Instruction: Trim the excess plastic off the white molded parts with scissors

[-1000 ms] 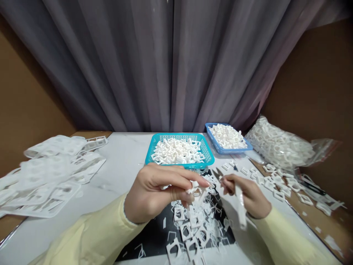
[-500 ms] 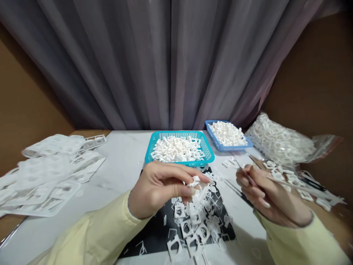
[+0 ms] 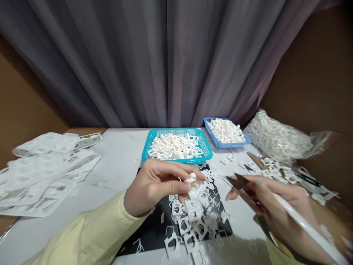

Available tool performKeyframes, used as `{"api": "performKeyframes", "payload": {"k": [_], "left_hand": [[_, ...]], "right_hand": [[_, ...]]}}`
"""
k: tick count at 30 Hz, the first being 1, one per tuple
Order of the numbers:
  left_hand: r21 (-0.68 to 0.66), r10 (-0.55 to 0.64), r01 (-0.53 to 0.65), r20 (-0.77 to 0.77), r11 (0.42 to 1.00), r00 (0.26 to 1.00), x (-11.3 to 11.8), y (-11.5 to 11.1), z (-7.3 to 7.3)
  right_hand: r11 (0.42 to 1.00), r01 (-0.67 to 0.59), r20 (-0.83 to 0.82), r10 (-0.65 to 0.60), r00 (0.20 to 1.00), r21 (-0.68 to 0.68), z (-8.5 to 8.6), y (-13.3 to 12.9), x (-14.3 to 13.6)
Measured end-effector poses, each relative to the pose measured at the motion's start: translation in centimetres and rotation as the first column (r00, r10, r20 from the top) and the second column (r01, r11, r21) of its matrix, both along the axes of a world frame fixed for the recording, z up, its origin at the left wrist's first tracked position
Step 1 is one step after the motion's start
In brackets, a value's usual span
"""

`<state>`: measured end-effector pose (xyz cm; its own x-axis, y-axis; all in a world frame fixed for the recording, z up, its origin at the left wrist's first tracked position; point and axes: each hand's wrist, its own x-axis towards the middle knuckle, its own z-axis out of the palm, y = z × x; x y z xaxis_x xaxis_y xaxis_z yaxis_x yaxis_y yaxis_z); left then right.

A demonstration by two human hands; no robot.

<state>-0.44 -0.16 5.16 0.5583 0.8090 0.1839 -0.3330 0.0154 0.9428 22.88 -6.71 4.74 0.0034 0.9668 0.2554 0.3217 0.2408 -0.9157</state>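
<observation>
Thumb and fingers of my left hand (image 3: 156, 186) pinch a small white plastic piece (image 3: 192, 179) above a black mat (image 3: 150, 224). Beneath it, loose white frames and thin offcuts (image 3: 200, 226) are heaped on the mat. My right hand (image 3: 278, 209), partly blurred, is off to the right over the white tabletop. It grips dark metal tweezers (image 3: 240, 182), their pointed ends towards the left hand. A long white-handled tool (image 3: 306, 224) also lies through this hand, its kind unclear.
Behind the mat stands a turquoise basket (image 3: 207, 145) full of white pieces, with a blue basket (image 3: 234, 145) beyond it. A clear bag (image 3: 278, 136) of pieces sits at right. White moulded sheets (image 3: 41, 173) pile up at left. A grey curtain (image 3: 154, 62) closes the back.
My right hand has moved nearer and lower, turning so the dark points and white handle show more. The left hand keeps its pinch on the piece, almost in place.
</observation>
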Motion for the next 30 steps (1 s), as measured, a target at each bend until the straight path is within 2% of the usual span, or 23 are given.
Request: {"api": "performKeyframes", "payload": {"k": [3,7,14,19,25,30], "left_hand": [[-0.017,-0.039,0.039,0.001,0.999,0.999,0.0,0.0,0.0],[-0.036,-0.095,0.095,0.002,0.995,0.995,0.0,0.0,0.0],[-0.056,-0.114,0.112,-0.033,0.992,0.993,0.0,0.0,0.3],[-0.066,-0.109,0.102,-0.109,0.993,0.988,-0.1,0.1,0.5],[-0.073,-0.076,0.063,-0.191,0.995,0.979,-0.1,0.0,1.1],[-0.057,-0.046,0.034,-0.23,0.998,0.972,-0.2,-0.1,1.0]], "right_hand": [[0.96,0.009,0.26,-0.084,0.962,0.278,1.3,-0.1,-0.5],[0.901,-0.083,0.388,-0.098,0.916,0.425,2.2,0.2,-1.5],[0.832,-0.25,0.379,0.053,0.924,0.495,2.0,1.2,-2.4],[0.772,-0.239,0.45,-0.068,0.89,0.589,1.7,1.2,-2.5],[0.771,-0.258,0.54,-0.129,0.832,0.582,1.6,1.0,-2.6],[0.753,-0.27,0.556,-0.149,0.818,0.599,1.8,1.1,-2.7]]}}
